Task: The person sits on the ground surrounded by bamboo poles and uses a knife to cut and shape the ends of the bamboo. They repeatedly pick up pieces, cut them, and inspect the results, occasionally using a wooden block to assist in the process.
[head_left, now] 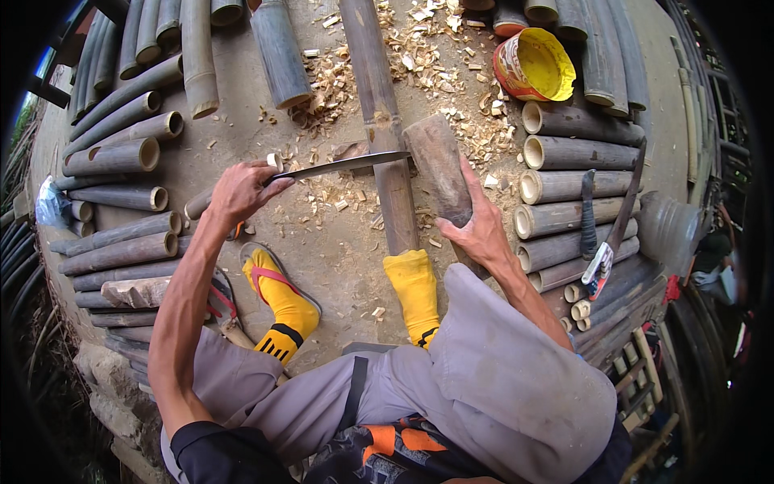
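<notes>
My left hand (242,194) is closed around the handle of a long knife (339,164). Its dark blade reaches to the right across a bamboo pole (395,202), with the tip close to a wooden block (439,161). My right hand (477,230) grips that thick, worn block from its right side and near end. The pole lies lengthwise between my legs, and a foot in a yellow sock (411,286) is at its near end. Beneath the pole by the blade sits a small piece of wood (351,152).
Cut bamboo lengths (121,157) are stacked at left, with more bamboo sections (580,153) at right. A saw (617,222) lies over the right stack. Wood shavings (339,81) cover the floor ahead, near a red tub with a yellow inside (544,68). A flip-flop (274,274) is under my other foot.
</notes>
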{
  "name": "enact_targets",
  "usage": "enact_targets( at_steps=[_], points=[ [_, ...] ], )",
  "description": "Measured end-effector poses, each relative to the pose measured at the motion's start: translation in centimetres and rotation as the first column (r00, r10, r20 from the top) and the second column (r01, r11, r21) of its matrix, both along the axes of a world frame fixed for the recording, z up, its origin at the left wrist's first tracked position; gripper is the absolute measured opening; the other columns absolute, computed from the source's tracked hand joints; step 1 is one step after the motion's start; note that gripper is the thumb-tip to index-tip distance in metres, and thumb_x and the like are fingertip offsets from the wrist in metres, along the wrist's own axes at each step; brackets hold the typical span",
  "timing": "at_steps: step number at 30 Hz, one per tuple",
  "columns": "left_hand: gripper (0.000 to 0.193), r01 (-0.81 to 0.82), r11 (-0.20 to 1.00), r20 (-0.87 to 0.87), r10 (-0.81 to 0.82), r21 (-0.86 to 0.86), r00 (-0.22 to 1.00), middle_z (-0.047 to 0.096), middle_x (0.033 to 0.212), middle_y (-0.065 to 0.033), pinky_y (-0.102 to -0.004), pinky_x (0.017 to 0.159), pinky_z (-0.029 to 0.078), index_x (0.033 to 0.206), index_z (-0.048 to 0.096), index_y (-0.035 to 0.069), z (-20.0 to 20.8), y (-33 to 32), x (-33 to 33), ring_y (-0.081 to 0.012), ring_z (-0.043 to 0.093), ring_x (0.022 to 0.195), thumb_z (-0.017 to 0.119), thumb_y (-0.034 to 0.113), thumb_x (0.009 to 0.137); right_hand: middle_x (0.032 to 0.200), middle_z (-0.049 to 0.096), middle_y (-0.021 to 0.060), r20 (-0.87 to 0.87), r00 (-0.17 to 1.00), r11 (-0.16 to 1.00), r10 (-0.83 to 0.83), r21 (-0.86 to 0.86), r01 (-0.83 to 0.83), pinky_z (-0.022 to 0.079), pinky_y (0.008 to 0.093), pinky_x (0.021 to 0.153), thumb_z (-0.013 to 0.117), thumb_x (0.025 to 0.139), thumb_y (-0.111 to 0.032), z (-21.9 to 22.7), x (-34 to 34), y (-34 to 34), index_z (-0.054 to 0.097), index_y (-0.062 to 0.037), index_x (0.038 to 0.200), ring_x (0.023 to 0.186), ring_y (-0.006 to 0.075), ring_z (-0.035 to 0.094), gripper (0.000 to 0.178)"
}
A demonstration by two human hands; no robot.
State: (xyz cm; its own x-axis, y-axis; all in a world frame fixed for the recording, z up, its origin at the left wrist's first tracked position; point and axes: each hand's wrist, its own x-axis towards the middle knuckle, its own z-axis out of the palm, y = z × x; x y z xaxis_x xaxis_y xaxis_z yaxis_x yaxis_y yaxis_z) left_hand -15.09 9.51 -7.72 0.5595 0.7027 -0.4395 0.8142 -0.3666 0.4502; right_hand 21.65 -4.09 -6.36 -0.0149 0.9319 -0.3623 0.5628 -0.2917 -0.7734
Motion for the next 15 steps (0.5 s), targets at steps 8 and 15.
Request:
enact_targets(
  at_steps=[8, 15],
  points=[
    [0.039, 0.0, 1.0, -0.053, -0.001, -0.014, 0.999, 0.067, 0.087, -0.0172, -0.0416, 0.07, 0.05, 0.096, 0.071, 0.001, -0.2, 0.2, 0.1, -0.0354, 0.064, 0.079, 0.062, 0.038, 0.088, 0.123, 0.056, 0.0304, 0.029, 0.999, 0.999, 0.02, 0.039, -0.022, 0.05, 0.0406, 0.093, 0.074, 0.07, -0.013, -0.6, 0.0, 0.0, 0.016, -0.0161, 0.152, 0.108, 0.0403, 0.061, 0.1],
    [0.037, 0.061, 0.998, 0.021, -0.061, 0.006, 0.998, 0.064, 0.079, -0.0176, -0.0438, 0.065, 0.048, 0.089, 0.071, 0.003, -1.1, 0.5, -0.1, -0.0362, 0.062, 0.072, 0.06, 0.039, 0.09, 0.121, 0.057, 0.0303, 0.031, 0.997, 0.996, 0.069, 0.063, -0.071, 0.051, 0.0409, 0.091, 0.074, 0.07, -0.014, -0.6, 0.7, 0.4, 0.018, -0.0164, 0.152, 0.105, 0.0412, 0.062, 0.099]
  ],
)
